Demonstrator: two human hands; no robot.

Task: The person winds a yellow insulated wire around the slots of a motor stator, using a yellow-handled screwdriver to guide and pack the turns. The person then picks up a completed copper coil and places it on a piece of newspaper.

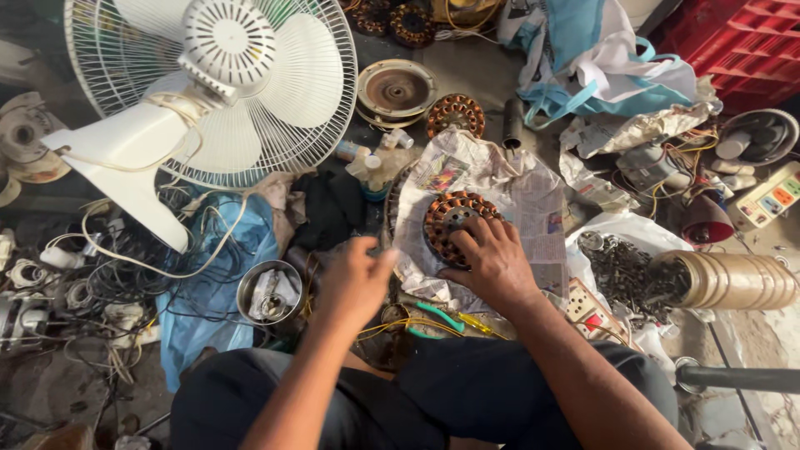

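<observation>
A round fan stator with copper windings lies on crumpled newspaper in front of me. My right hand rests on its near right edge, fingers spread over the coils and gripping it. My left hand hovers just to the left of the newspaper, blurred, fingers loosely curled with nothing visible in them. A second copper-wound stator sits farther back.
A white pedestal fan leans at upper left above tangled wires. A steel bowl sits by my left knee. Green-handled pliers lie near my lap. A bag of screws, tape rolls and a red crate stand right.
</observation>
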